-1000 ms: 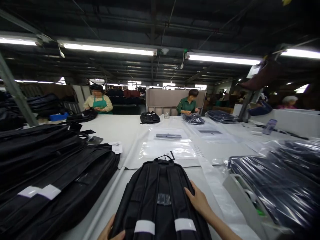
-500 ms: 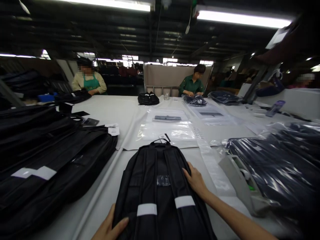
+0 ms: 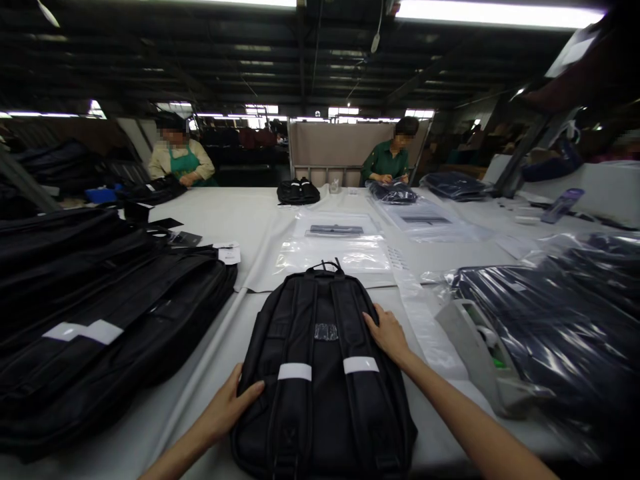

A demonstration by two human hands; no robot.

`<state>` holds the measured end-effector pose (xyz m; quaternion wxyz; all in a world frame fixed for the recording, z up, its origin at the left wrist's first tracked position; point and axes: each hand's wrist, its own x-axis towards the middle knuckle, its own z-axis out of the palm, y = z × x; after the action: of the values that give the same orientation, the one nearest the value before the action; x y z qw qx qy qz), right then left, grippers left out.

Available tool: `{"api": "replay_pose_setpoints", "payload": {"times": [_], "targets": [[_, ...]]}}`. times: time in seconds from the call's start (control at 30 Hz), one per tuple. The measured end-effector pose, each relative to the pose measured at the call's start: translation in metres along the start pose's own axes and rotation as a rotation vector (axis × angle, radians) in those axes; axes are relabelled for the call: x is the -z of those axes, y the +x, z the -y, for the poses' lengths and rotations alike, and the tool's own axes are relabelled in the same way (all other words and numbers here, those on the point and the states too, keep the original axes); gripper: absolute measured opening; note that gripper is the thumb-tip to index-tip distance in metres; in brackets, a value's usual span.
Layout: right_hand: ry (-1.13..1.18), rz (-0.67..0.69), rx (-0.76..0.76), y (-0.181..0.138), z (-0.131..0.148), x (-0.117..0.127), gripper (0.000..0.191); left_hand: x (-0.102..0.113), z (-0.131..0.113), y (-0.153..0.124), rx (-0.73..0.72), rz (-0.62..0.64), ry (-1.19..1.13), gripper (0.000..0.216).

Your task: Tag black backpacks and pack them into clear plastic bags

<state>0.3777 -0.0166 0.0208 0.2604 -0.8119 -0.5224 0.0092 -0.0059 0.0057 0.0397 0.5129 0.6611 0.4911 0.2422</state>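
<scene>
A black backpack (image 3: 323, 373) lies flat on the white table (image 3: 240, 213), straps up, with a white band across each strap. My left hand (image 3: 230, 403) rests against its lower left side, fingers on the fabric. My right hand (image 3: 387, 331) lies on its upper right edge, fingers stretched flat. Neither hand grips anything.
A stack of black backpacks (image 3: 100, 313) fills the left. Bagged backpacks in clear plastic (image 3: 550, 320) lie at the right, beside a grey tape dispenser (image 3: 480, 347). Flat plastic bags (image 3: 335, 253) lie beyond the backpack. Two people (image 3: 180, 160) (image 3: 390, 157) work at the far side.
The view has tilted down, showing more of the backpack and both forearms. My left hand has slid up along the backpack's left side; my right hand stays on the right edge.
</scene>
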Motion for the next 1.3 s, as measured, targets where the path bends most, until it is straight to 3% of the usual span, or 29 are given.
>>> {"api": "replay_pose_setpoints", "payload": {"times": [0.13,0.17,0.27,0.33,0.43,0.57,0.63,0.77,0.9,1.17,1.3], "targets": [[0.046,-0.008,-0.021,-0.023,-0.001,0.037,0.044,0.008,-0.02,-0.027,-0.181,-0.251,0.447,0.053],[0.117,0.045,-0.066,-0.034,-0.001,0.047,0.044,0.007,-0.026,-0.037,-0.241,-0.224,0.503,0.054],[0.404,0.316,-0.225,-0.07,0.002,0.069,0.049,-0.011,-0.034,-0.059,-0.399,0.063,0.619,0.07],[0.513,0.413,-0.213,-0.092,0.007,0.077,0.053,-0.027,-0.029,-0.066,-0.537,0.164,0.781,0.077],[0.555,0.35,-0.062,-0.119,0.011,0.088,0.063,-0.044,-0.018,-0.064,-0.671,0.118,1.017,0.066],[0.336,0.27,0.345,-0.15,0.006,0.103,0.094,-0.041,-0.025,-0.054,-0.736,0.129,1.13,0.069],[0.185,0.276,0.488,-0.161,0.001,0.104,0.099,-0.036,-0.038,-0.05,-0.774,0.142,1.162,0.071],[0.091,0.219,0.542,-0.163,-0.008,0.095,0.081,-0.031,-0.061,-0.042,-0.854,0.068,1.152,0.061],[0.008,0.151,0.679,-0.15,-0.006,0.088,0.074,-0.031,-0.069,-0.034,-0.887,0.002,1.112,0.052],[-0.129,0.034,0.835,-0.149,-0.011,0.066,0.04,-0.049,-0.049,-0.045,-0.888,0.004,1.125,0.049],[-0.163,0.008,0.848,-0.163,-0.01,0.064,0.037,-0.055,-0.033,-0.063,-0.795,0.035,1.157,0.065]]}}
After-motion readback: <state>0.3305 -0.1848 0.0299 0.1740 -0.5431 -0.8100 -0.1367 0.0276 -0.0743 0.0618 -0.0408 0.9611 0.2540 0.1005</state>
